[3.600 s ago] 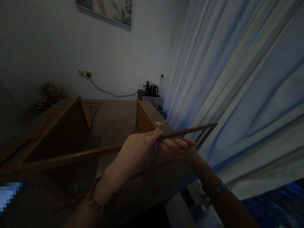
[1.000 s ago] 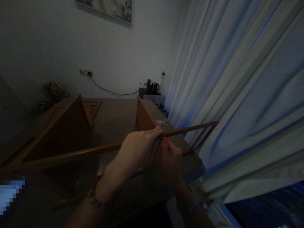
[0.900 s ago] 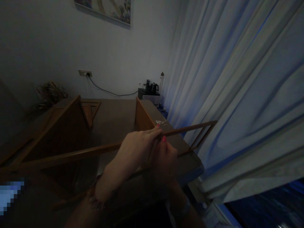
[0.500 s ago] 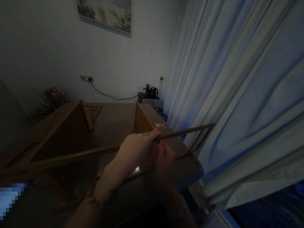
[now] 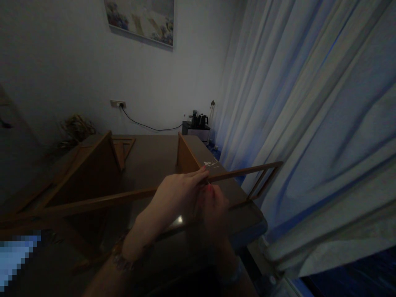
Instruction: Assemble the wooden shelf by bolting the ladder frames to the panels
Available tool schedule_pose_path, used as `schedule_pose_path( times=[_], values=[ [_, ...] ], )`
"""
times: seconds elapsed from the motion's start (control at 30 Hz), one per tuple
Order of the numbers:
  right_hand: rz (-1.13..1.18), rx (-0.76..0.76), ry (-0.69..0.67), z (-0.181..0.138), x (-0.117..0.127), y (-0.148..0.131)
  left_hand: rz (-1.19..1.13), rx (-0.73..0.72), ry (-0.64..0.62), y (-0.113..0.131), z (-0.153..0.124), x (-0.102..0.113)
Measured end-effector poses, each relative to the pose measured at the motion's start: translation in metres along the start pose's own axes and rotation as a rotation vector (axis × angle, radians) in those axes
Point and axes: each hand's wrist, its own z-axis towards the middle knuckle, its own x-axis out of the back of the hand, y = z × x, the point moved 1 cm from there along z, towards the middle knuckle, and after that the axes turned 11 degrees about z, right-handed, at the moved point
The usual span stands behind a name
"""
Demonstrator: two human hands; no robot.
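Beside the curtain (image 5: 309, 123), left hand (image 5: 176, 197) clasps the wooden rail (image 5: 244, 170) over the table (image 5: 154, 159); right hand (image 5: 213, 208) beneath, hold unclear.

**What the Dim Room Does Not Show**

The left hand (image 5: 177, 197) lies over the wooden rail (image 5: 244, 171) and covers the stretch under its palm; its thumb is out of sight. The right hand (image 5: 213, 208) sits behind it in deep shadow, so one cannot tell whether its fingers close on the rail. The rail's left end leaves the picture. A pixelated patch (image 5: 15, 258) masks the lower left corner. The painting (image 5: 140, 18) is cut by the top edge. The kettle (image 5: 201, 120) far behind is too small for detail, and the brownish bundle (image 5: 76, 128) at the left is too dim to identify. The curtain (image 5: 309, 123) runs out at the right and top.
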Motion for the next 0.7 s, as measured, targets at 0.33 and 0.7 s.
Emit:
schedule_pose_path(
  times=[0.33,0.7],
  values=[
    [-0.095,0.043,0.077,-0.004,-0.001,-0.005,0.015,-0.002,0.002,-0.001,-0.001,-0.002],
    [0.036,0.137,0.175,-0.038,0.012,0.0,0.031,-0.07,0.038,-0.002,0.001,-0.002]
  ],
)
